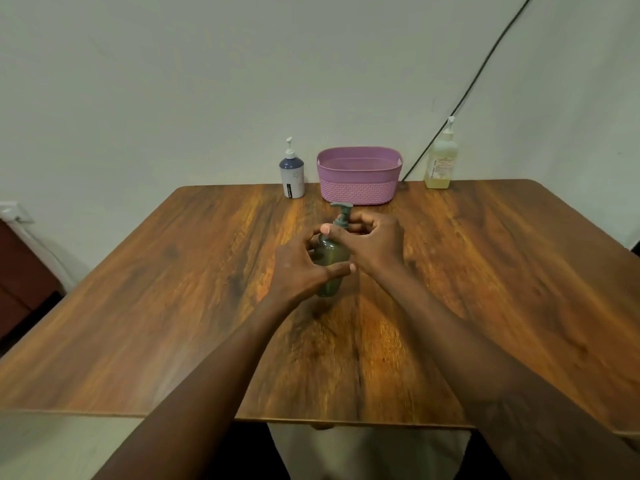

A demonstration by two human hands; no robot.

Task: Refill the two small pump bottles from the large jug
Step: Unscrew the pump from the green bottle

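Observation:
A small dark green pump bottle [331, 254] stands upright in the middle of the wooden table [173, 289]. My left hand [301, 265] wraps around its body from the left. My right hand [372, 242] grips its neck just under the green pump head. A second small pump bottle [292, 174], white with a dark blue upper part, stands at the back edge left of centre. A taller clear bottle of pale yellow liquid [441, 161] with a white pump stands at the back right; no other jug is in view.
A purple plastic basket [358, 188] sits at the back between the white bottle and the yellow one, just behind my hands. A black cable [485, 64] runs down the wall behind it. The table's near edge is close to my body.

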